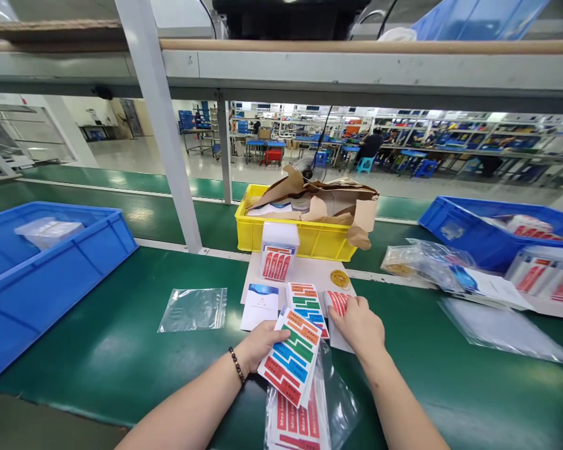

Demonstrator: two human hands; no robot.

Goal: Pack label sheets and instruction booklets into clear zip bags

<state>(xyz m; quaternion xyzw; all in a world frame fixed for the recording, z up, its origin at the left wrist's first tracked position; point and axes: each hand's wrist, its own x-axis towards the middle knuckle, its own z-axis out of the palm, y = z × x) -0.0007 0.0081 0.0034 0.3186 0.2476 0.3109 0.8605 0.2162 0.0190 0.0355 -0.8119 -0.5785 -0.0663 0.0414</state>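
Observation:
My left hand (pixel 261 345) is closed round a few sticker sheets (pixel 293 356) printed in orange, green, blue and red, thumb on top. Beneath them lies a clear plastic bag (pixel 338 394) with red-label sheets (pixel 298 415) in or on it; which, I cannot tell. My right hand (pixel 359 325) has its fingers closed at the edge of a red-and-white label sheet (pixel 338 302) on a small pile. Between the hands sits a stack of multicolour sticker sheets (pixel 306 306). A white and blue booklet (pixel 260 306) lies beside it, left of which a bag (pixel 193 310) lies flat.
Behind stand a holder of red labels (pixel 278 253), a yellow coil (pixel 340 279) and a yellow crate (pixel 291 236) with torn brown paper. Blue crates stand at left (pixel 82 262) and right (pixel 443 231). More bags (pixel 502 331) lie at right. A white post (pixel 164 119) rises behind the bench.

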